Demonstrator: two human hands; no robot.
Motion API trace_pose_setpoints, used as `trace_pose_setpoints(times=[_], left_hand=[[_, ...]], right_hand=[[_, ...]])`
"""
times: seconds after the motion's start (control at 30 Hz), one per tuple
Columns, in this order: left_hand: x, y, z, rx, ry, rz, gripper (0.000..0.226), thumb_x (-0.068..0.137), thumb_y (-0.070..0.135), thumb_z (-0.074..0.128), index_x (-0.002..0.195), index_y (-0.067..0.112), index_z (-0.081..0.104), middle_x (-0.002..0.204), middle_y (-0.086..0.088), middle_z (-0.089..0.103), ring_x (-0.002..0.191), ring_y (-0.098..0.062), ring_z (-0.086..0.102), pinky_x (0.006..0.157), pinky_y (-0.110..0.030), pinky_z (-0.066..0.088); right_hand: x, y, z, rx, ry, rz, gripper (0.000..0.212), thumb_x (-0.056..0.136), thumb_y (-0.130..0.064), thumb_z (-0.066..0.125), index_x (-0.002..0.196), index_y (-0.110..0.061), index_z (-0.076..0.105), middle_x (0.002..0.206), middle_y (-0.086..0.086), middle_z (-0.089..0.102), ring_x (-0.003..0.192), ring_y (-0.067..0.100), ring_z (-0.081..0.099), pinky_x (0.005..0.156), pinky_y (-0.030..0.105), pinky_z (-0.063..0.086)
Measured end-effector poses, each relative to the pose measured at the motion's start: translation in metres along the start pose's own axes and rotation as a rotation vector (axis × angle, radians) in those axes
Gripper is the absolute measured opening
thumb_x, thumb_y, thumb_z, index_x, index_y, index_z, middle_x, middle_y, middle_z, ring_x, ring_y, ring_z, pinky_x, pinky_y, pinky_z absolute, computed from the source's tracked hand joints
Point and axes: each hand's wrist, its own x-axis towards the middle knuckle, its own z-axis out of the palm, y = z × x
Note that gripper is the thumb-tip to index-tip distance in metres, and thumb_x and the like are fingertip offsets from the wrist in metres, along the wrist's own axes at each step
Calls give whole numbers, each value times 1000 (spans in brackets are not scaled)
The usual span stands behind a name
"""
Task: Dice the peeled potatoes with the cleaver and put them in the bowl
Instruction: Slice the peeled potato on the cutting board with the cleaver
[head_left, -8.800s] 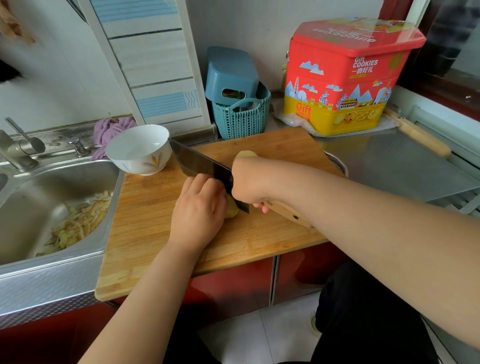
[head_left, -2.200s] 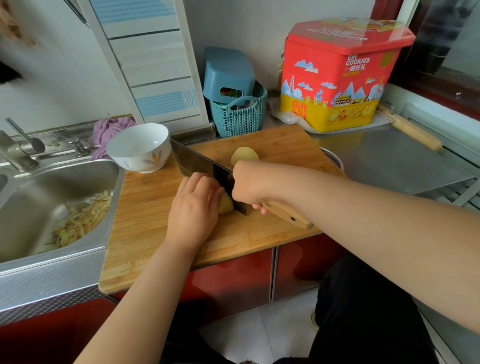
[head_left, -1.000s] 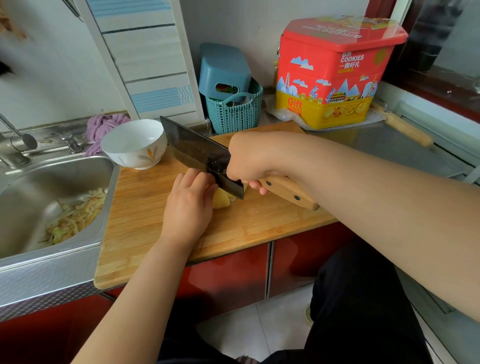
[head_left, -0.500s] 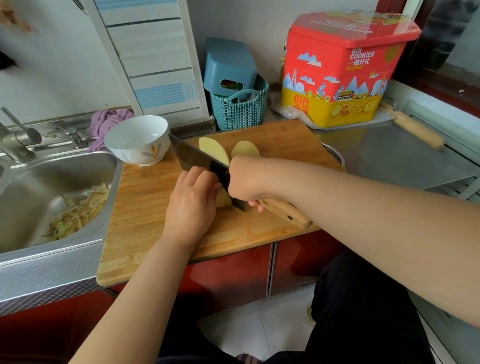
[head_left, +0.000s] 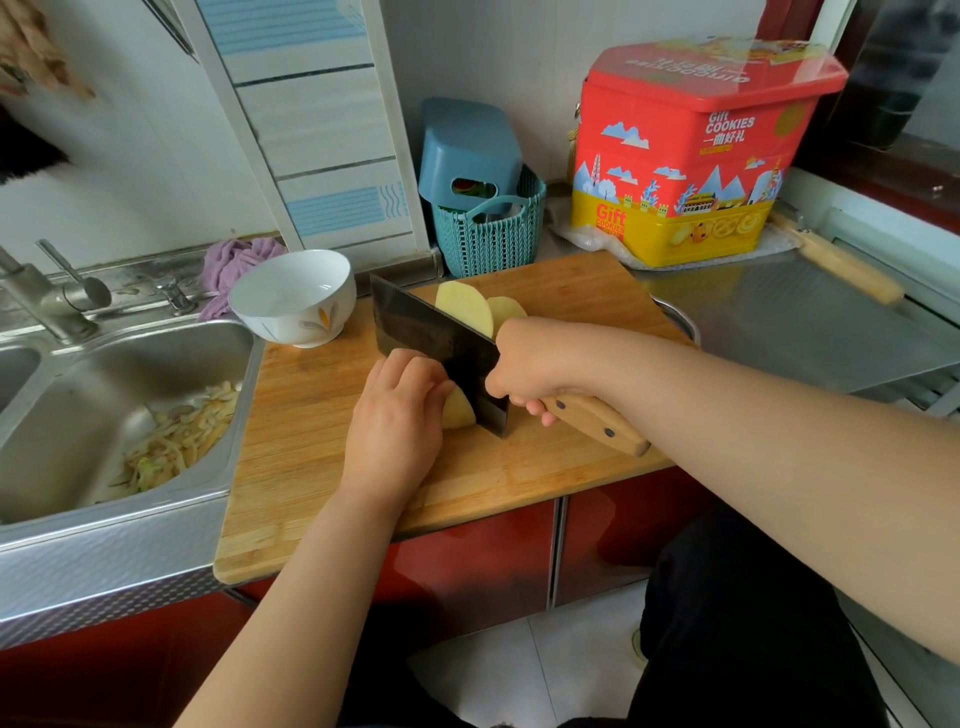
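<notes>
Head view is showing the steel sink (head_left: 67, 525) sitting on the left with pale vegetable peelings (head_left: 179, 441) lying in it, and the big red and yellow cookie tin (head_left: 696, 150) standing at the back of the surface. Rectangular bamboo cutting board (head_left: 311, 441) is lying in the middle, with the white ceramic bowl (head_left: 293, 296) sitting on its far left corner. Right hand (head_left: 535, 364) is gripping the wooden-handled dark cleaver (head_left: 441, 348), blade edge touching the board. Left hand (head_left: 395, 421) is curling over the peeled yellow potato piece (head_left: 460, 410), holding it right against the blade. Two cut potato halves (head_left: 480, 312) are lying behind the cleaver.
</notes>
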Motion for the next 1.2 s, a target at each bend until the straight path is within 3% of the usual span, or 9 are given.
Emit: trace_pose_setpoints(times=[0.27,0.5,0.6,0.7,0.9,1.07,1.2], left_hand=[[16,16,-11,54,103,125,36,97,30,51,122,4,53,122,-17,52,109,-33,50,94,-38,39],[58,18,-19,188,-86,142,46,101,42,29,98,17,68,114,-5,57,107,-31,46,88,-42,34],[54,16,-19,130,43,126,34,100,37,42,101,14,67,111,-7,57,100,-27,47,84,-38,37],[35,10,-19,-18,182,108,21,97,24,54,94,4,62,96,-9,58,86,-25,52,73,-33,42],[2,1,-6,-28,16,57,17,94,23,56,93,7,63,96,-4,58,85,-22,55,69,-34,47],[0,0,-4,18,26,74,13,93,18,61,92,6,64,95,-6,59,83,-23,56,66,-31,46],[0,-2,-3,20,11,78,15,95,19,58,92,6,63,97,-7,61,83,-25,56,64,-35,48]], right_hand=[[-4,-3,2,-38,25,-23,27,96,-14,48,72,-2,52,59,11,58,44,20,54,45,24,48],[-10,-8,6,-104,33,-43,28,99,-15,45,73,-9,44,61,9,55,44,16,49,44,23,45],[-9,-8,8,-112,42,-38,29,99,-14,45,71,-10,39,63,10,57,44,17,52,44,23,45],[-6,-5,5,-85,30,-31,25,97,-10,46,73,-7,44,63,11,58,45,19,53,43,23,45],[-2,0,-1,-38,16,-24,21,93,-9,52,74,-1,56,59,10,58,42,18,54,45,23,47],[-4,-2,0,-30,39,-33,23,93,-8,50,72,-1,55,61,11,57,43,19,52,45,24,46],[-9,-9,-6,-46,71,-51,17,94,-7,48,80,-1,56,64,11,59,44,18,53,43,23,46]])
